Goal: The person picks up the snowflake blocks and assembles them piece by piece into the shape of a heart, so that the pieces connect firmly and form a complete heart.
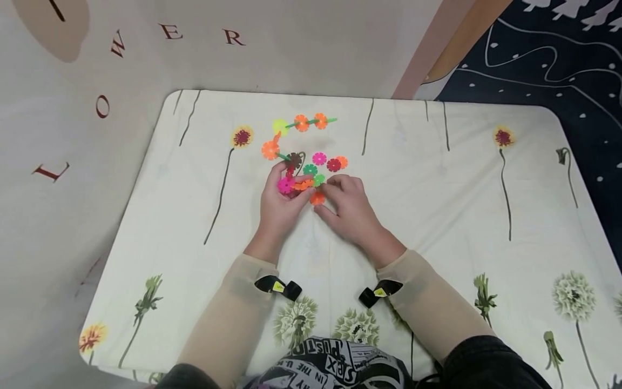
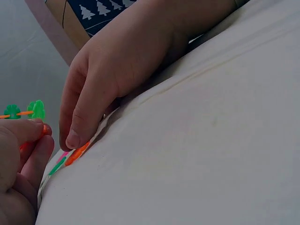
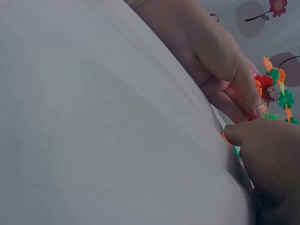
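Observation:
My left hand [image 1: 282, 208] holds a chain of flower-shaped plastic discs, pinching orange discs [image 1: 303, 185] between thumb and fingers. A magenta disc [image 1: 286, 185] and a brown disc [image 1: 293, 161] show beside these fingers. From there the chain curves away past an orange disc [image 1: 270, 150] and a yellow disc [image 1: 280, 127]. My right hand [image 1: 352, 208] is close to the table, thumb and fingers apart, around a loose orange disc [image 1: 317, 198]. In the left wrist view that orange disc [image 2: 77, 153] lies on the cloth below the fingertips; whether they touch it is unclear.
Loose discs lie beyond the hands: a pink one [image 1: 319, 158], a red one [image 1: 333, 165] and an orange one [image 1: 343, 161] among them. The flower-printed tablecloth [image 1: 427, 216] covers the table. A pale wall [image 1: 301, 59] stands behind it.

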Motion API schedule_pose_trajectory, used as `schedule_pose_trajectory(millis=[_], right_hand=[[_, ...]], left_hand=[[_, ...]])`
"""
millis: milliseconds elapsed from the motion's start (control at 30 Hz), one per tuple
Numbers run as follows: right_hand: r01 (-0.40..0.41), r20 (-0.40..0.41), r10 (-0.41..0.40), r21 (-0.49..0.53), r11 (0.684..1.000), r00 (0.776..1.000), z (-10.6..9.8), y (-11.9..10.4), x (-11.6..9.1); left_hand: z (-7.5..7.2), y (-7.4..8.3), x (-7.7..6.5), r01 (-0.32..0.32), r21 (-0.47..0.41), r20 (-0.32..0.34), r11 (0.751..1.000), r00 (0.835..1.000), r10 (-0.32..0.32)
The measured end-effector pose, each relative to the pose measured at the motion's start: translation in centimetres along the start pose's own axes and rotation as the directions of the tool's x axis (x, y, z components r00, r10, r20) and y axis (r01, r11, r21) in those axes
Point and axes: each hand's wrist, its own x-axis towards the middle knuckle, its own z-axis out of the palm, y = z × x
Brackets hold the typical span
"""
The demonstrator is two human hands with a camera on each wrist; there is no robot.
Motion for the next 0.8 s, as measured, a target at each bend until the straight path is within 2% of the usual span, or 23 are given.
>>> schedule_pose_trajectory(millis=[233, 400, 567, 667, 733, 800], right_hand=[[0.005, -0.005, -0.006, -0.020, 1.000, 1.000, 0.07, -0.11, 0.01], [-0.018, -0.012, 0.019, 0.038, 0.999, 1.000, 0.13, -0.10, 0.28], [-0.094, -0.062, 0.104, 0.144, 0.985, 0.993, 0.00, -0.26, 0.35], [-0.172, -0.129, 0.215, 0.281, 0.944, 0.968, -0.08, -0.29, 0.31], [-0.200, -0.181, 0.287, 0.388, 0.900, 0.941, -0.07, -0.25, 0.28], [-0.189, -0.230, 0.336, 0.491, 0.850, 0.913, -0.03, -0.18, 0.26]], left_hand=[[0.05, 0.10, 0.04, 0.011, 0.027, 0.002, 1.000, 1.000, -0.011], [-0.02, -0.03, 0.04, -0.005, 0.068, -0.002, 0.998, 1.000, 0.006], [-0.06, -0.19, 0.10, 0.001, 0.063, 0.003, 0.998, 1.000, -0.001], [-0.01, -0.24, 0.14, 0.014, 0.072, 0.003, 0.997, 1.000, -0.014], [0.01, -0.27, 0.15, 0.015, 0.082, 0.003, 0.997, 1.000, -0.015], [0.00, -0.20, 0.05, 0.016, 0.099, 0.005, 0.995, 1.000, -0.017]])
